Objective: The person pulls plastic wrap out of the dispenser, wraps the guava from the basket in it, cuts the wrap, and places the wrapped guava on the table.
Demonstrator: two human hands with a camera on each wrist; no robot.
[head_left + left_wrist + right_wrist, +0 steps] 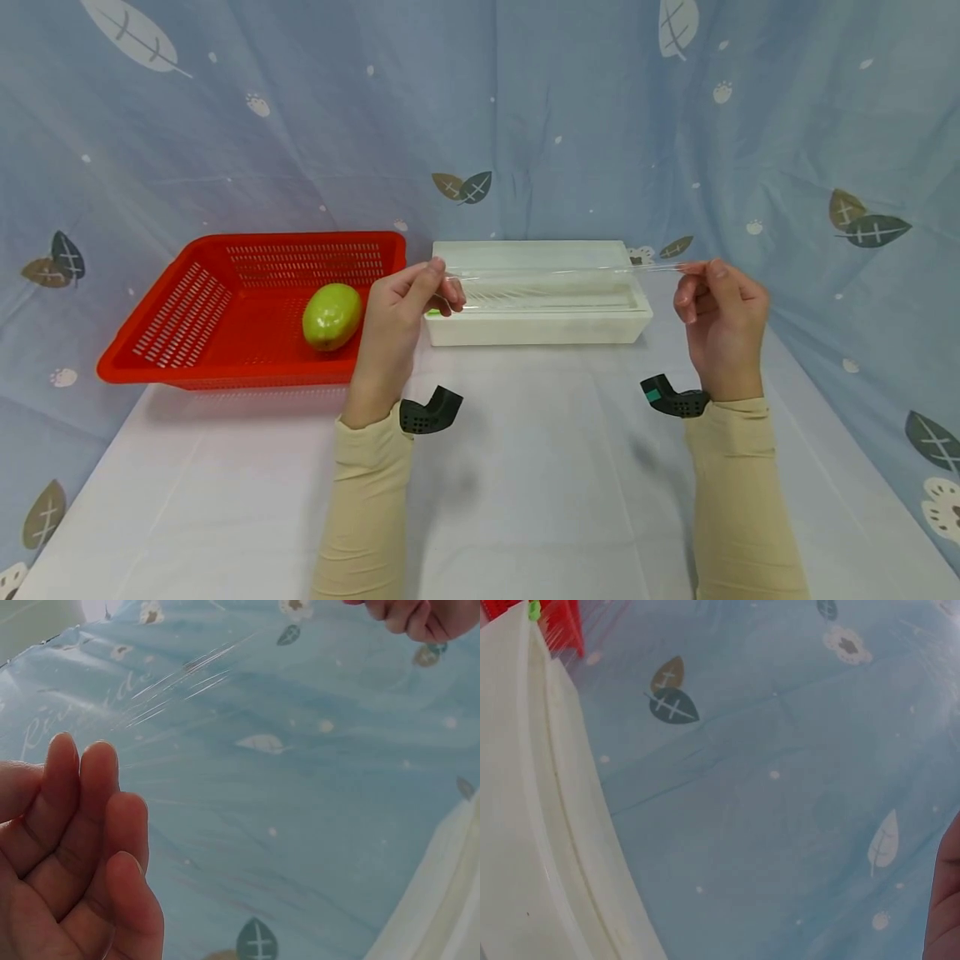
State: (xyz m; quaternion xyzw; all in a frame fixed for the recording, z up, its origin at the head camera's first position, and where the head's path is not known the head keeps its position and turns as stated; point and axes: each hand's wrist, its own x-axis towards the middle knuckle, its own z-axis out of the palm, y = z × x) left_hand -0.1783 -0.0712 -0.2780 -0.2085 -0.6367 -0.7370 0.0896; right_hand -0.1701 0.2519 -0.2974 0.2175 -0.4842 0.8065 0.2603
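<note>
A sheet of clear plastic wrap point(540, 287) stretches between my two hands, its upper edge pulled nearly straight. My left hand point(408, 312) pinches one corner between thumb and index finger, and in the left wrist view the other fingers point(127, 825) curl loosely. The opposite corner is pinched by my right hand point(723, 321); only a sliver of that hand enters the right wrist view. Behind and below the film stands a white wrap dispenser box point(536, 329) with its lid point(528, 250) raised. A bit of green shows at the box's left end.
To the left, a red plastic basket point(202, 379) holds a shiny green fruit point(332, 317), close to my left hand. A white cloth covers the table point(540, 483). Behind the box hangs a blue curtain point(570, 108) with a leaf print.
</note>
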